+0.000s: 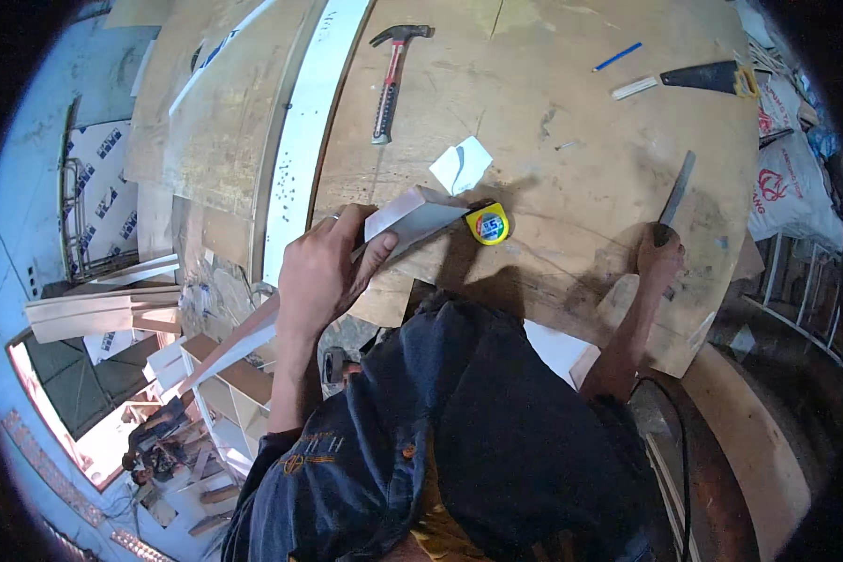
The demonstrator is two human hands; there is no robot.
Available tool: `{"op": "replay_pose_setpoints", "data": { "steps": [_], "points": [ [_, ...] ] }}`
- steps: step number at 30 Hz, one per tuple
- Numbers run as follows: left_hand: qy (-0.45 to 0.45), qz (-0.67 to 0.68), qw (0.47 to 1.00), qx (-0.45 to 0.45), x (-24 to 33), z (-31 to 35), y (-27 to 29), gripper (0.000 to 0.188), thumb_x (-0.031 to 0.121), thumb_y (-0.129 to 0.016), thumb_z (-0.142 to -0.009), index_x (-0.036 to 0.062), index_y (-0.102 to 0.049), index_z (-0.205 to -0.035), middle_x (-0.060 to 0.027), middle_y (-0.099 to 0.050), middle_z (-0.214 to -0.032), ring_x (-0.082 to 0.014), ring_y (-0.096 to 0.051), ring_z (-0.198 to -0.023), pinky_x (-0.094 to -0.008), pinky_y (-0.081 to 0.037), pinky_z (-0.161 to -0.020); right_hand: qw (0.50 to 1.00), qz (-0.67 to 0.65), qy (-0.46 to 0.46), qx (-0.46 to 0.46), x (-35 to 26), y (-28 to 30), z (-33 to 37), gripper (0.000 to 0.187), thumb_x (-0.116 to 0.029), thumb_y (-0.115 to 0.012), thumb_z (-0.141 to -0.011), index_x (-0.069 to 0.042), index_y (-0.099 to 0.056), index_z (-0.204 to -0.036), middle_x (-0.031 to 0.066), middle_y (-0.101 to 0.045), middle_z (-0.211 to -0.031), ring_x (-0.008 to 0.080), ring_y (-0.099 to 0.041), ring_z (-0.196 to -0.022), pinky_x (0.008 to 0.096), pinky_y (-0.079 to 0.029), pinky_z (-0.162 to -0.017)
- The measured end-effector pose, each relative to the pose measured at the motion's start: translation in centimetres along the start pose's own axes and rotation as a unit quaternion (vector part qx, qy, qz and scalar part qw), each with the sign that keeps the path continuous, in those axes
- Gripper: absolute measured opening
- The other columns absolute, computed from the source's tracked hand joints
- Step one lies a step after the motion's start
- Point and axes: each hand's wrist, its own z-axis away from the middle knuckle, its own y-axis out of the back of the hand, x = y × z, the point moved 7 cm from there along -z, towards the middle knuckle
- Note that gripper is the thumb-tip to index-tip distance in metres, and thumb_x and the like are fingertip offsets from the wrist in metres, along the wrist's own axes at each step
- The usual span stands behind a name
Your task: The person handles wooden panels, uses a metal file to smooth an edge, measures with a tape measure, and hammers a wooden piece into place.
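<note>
My left hand [317,272] is closed around a long, narrow white-faced board [414,217]. The board's near end points up and right over the workbench, while its other end runs back past my wrist to the lower left. In my right hand [658,251], at the right side of the bench, is a flat metal file [679,183], gripped at its dark handle with the blade pointing away from me. A yellow tape measure [489,225] lies just right of the board's end. Beyond that end is a small white piece [461,165] with a dark curved mark.
A claw hammer [389,89] lies on the wooden workbench [534,122]. At the far right are a blue pencil [618,56], a pale strip [635,88] and a handsaw [707,77]. A white strip [300,140] crosses the left side. Another person [155,440] is at lower left.
</note>
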Motion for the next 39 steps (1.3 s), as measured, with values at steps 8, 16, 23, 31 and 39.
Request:
{"op": "replay_pose_setpoints", "data": {
  "steps": [8,16,23,31,39],
  "points": [
    [-0.012,0.001,0.999,0.038,0.2,0.1,0.2,0.042,0.05,-0.055,-0.095,0.0078,-0.057,-0.093,-0.0148,-0.062,-0.073,-0.0346,-0.065,-0.07,-0.0451,-0.05,-0.061,0.981,-0.176,0.065,-0.05,-3.5,-1.4,0.0,0.039,-0.02,-0.067,-0.085,-0.001,-0.06,-0.118,0.0138,-0.067,-0.09,0.0277,-0.066,-0.084,0.0402,-0.051,-0.08],
    [0.017,-0.024,0.999,0.016,-0.7,-0.6,-0.2,0.045,0.05,-0.053,-0.096,0.0064,-0.059,-0.094,-0.0148,-0.062,-0.072,-0.0348,-0.065,-0.069,-0.0447,-0.05,-0.061,0.737,-0.596,0.127,-0.291,-23.2,1.6,13.2,0.029,-0.018,-0.048,-0.103,-0.002,-0.054,-0.126,-0.0001,-0.057,-0.08,0.0096,-0.053,-0.072,0.0261,-0.046,-0.068],
    [0.015,0.002,0.999,0.032,-0.1,-0.3,0.2,0.045,0.051,-0.054,-0.096,0.0062,-0.061,-0.095,-0.015,-0.062,-0.072,-0.0343,-0.066,-0.07,-0.0436,-0.05,-0.061,0.587,-0.597,0.213,-0.504,-32.1,6.1,21.6,0.039,-0.027,-0.04,-0.107,-0.001,-0.048,-0.136,0.0004,-0.055,-0.074,0.0024,-0.041,-0.057,0.0202,-0.034,-0.05],
    [0.015,-0.013,0.999,0.035,-0.2,-0.5,0.2,0.045,0.05,-0.054,-0.096,0.0055,-0.06,-0.093,-0.0155,-0.062,-0.074,-0.0352,-0.066,-0.071,-0.0443,-0.05,-0.062,0.617,-0.6,0.298,-0.414,-33.2,7.1,21.0,0.04,-0.028,-0.039,-0.107,-0.001,-0.052,-0.133,-0.0002,-0.049,-0.069,0.0096,-0.048,-0.063,0.0266,-0.042,-0.057],
    [0.022,-0.018,0.999,0.023,-0.3,-0.4,0.2,0.046,0.051,-0.054,-0.096,0.0053,-0.059,-0.094,-0.0154,-0.062,-0.074,-0.0358,-0.066,-0.071,-0.0448,-0.05,-0.062,0.589,-0.598,0.271,-0.471,-33.4,6.4,21.3,0.049,-0.031,-0.037,-0.107,0.002,-0.043,-0.143,-0.0027,-0.044,-0.07,0.0065,-0.044,-0.064,0.0243,-0.039,-0.057]
  ]
}}
